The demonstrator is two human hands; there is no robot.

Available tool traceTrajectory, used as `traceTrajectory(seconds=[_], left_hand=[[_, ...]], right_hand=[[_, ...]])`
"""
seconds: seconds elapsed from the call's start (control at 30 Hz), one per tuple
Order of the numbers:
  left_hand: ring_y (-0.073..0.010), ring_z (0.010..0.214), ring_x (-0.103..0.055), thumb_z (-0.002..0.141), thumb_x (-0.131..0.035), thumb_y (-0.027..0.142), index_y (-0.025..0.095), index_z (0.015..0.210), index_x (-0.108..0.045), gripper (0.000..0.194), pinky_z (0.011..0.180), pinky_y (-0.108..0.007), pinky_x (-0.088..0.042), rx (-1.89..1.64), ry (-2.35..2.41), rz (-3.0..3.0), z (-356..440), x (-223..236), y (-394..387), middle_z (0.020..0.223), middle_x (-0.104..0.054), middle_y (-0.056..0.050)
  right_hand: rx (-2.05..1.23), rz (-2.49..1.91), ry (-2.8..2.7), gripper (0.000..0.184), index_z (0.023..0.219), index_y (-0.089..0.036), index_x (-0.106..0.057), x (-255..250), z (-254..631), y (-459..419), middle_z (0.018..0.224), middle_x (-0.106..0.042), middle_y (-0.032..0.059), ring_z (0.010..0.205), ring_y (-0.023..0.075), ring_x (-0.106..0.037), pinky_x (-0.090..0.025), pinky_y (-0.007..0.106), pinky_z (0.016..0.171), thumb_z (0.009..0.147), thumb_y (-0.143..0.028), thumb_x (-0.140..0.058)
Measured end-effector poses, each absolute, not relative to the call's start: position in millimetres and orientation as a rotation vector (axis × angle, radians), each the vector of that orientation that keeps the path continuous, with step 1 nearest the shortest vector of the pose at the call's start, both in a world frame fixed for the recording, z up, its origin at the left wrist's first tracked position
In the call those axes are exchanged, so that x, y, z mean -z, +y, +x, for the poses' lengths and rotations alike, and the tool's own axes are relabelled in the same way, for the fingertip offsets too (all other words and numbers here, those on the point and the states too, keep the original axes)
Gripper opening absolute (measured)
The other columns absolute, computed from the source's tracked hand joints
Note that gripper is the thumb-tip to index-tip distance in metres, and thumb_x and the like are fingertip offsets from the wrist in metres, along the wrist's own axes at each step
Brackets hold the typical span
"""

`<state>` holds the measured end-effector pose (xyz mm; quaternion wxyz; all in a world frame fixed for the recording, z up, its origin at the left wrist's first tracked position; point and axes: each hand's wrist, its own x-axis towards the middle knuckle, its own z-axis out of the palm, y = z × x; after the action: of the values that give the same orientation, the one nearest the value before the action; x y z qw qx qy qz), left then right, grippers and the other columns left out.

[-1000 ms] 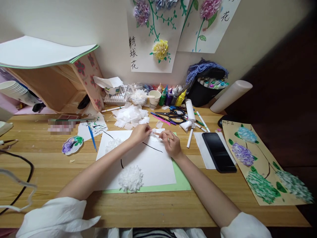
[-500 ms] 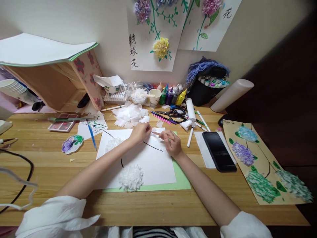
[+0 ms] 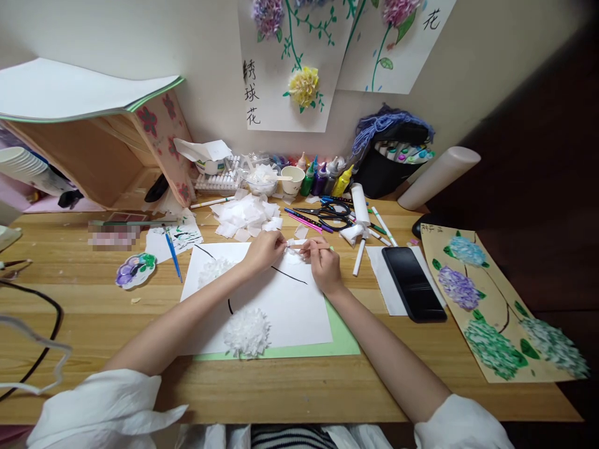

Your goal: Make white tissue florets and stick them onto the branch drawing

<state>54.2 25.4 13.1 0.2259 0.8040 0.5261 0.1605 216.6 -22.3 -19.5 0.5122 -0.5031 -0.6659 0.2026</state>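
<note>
Left hand: fingertips close together; whether gripping, I cannot tell. Right hand: holding a wooden stick, now turned nearly level, tip beside left fingertips, above white paper; fine work continuing, I judge.

passage: table front | obstacles: scissors beyond right hand, phone rightward

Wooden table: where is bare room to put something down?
Bare wood lies between the green sheet and front edge, and between the right forearm, phone and tan flower picture. The back is crowded with paper scraps, scissors and paint bottles.
</note>
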Motion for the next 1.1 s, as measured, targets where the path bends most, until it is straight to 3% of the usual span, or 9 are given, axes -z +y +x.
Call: traceTrajectory(seconds=[0.8,1.1], left_hand=[[-0.0179,0.074,-0.060,0.078,-0.049,0.023,0.016,0.079,-0.063,0.015,0.063,-0.026,-0.043,-0.435,1.498,2.205,56.9,-13.2,24.4,0.082,-0.068,-0.007],[-0.0181,0.077,-0.060,0.078,-0.050,0.023,0.017,0.080,-0.063,0.015,0.065,-0.026,-0.043,-0.416,1.501,2.189,57.7,-14.9,23.9,0.083,-0.069,-0.006]], right_hand=[[-0.065,-1.029,-1.985,0.019,0.086,-0.022,-0.050,12.4,213.7,-26.3,0.074,-0.061,0.0054,0.068,0.0192,-0.055,-0.046,0.032,0.064,0.091,-0.018,-0.032],[-0.189,-1.093,-1.780,0.025,0.081,-0.021,-0.053,10.5,216.2,-30.2,0.072,-0.059,0.0044,0.067,0.0173,-0.058,-0.047,0.031,0.064,0.092,-0.021,-0.032]])
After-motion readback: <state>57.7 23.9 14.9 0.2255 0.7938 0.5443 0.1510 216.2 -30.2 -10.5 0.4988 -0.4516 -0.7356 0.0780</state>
